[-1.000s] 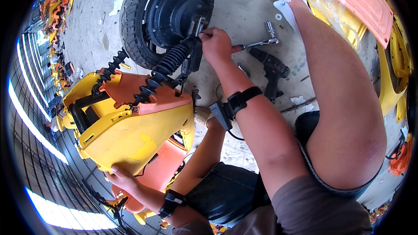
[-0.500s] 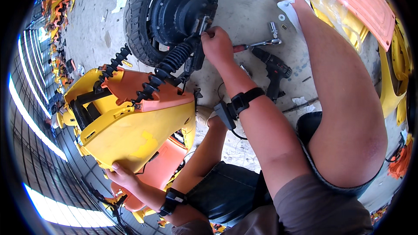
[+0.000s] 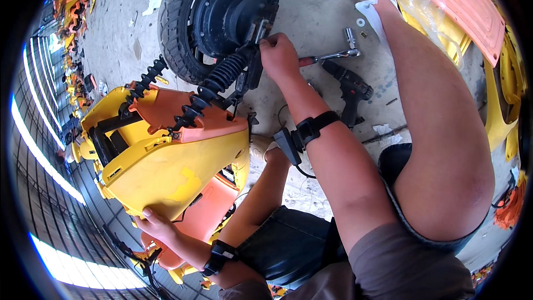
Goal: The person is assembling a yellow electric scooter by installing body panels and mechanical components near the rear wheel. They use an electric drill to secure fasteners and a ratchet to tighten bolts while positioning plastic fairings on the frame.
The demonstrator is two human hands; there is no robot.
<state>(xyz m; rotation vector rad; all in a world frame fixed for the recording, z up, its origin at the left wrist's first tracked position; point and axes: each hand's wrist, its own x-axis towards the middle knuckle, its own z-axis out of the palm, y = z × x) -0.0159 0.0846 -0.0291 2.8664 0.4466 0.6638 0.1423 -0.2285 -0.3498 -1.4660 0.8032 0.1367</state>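
Note:
A yellow scooter body [image 3: 166,180] with an orange inner panel [image 3: 166,105] lies tipped in front of me. My left hand [image 3: 157,226] grips its lower edge, thumb on the outside and the other fingers partly hidden. Beyond it is a black wheel [image 3: 227,14] with a hub motor. A coil shock absorber [image 3: 214,89] runs from the body to a metal bracket [image 3: 257,30] beside the hub. My right hand [image 3: 279,56] is closed in a pinch right by that bracket. What its fingers hold, if anything, is hidden.
On the concrete floor to the right lie a ratchet wrench [image 3: 333,55] with a red handle, a black cordless drill [image 3: 350,89], a socket [image 3: 350,38] and a washer [image 3: 361,22]. Yellow panels and an orange panel [image 3: 466,8] stand at the far right. Scooter parts line the left.
My right hand has shifted very slightly to the right beside the bracket, still closed. My left hand keeps its place on the yellow body.

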